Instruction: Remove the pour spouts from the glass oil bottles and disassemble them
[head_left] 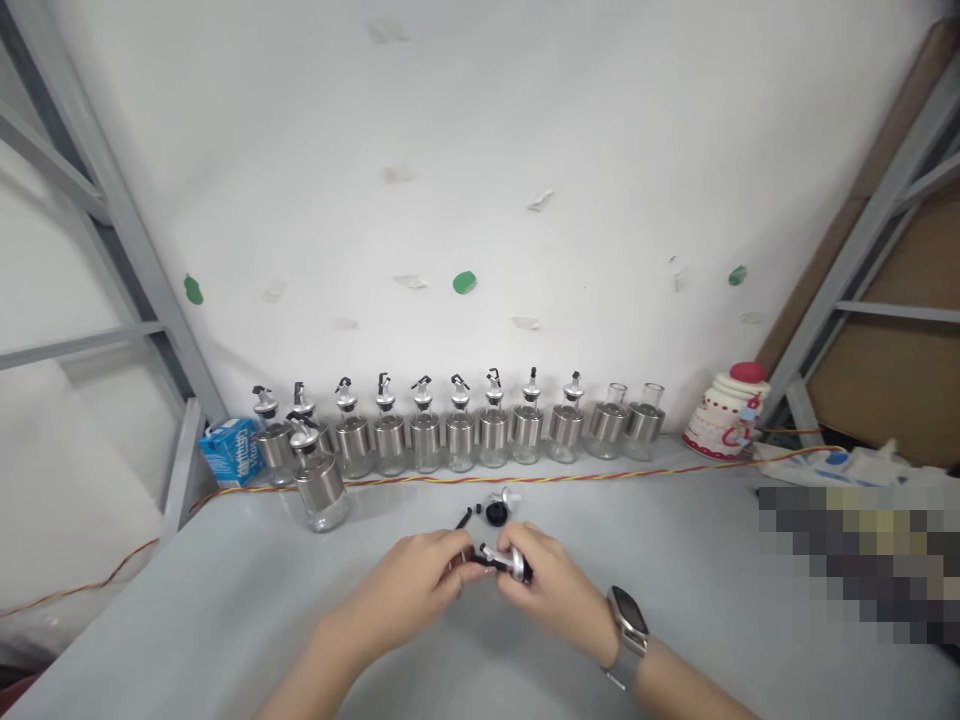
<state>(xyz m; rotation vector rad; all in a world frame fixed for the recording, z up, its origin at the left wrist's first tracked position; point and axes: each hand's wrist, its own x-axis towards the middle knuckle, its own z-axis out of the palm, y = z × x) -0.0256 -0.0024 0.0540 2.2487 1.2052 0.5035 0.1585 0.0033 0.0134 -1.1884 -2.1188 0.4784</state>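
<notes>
One silver-and-black metallic pourer [517, 563] was held.
The right hand [553, 577] gripped it; the left hand [429, 570] pinched a slim black piece [482, 561] (steel-banded glass bottles [460, 430] stood behind).

The right hand [544, 580] grips a silver-and-black pour spout [516, 564] above the grey table [187, 625]. The left hand [427, 570] pinches a slim black piece [480, 561] at the spout's end. A round black part [496, 514] lies just beyond the hands. A row of steel-banded bottles [425, 430] stands along the wall [600, 120]; the two rightmost have bare necks. One spouted bottle [319, 482] stands forward of the row's left end.
</notes>
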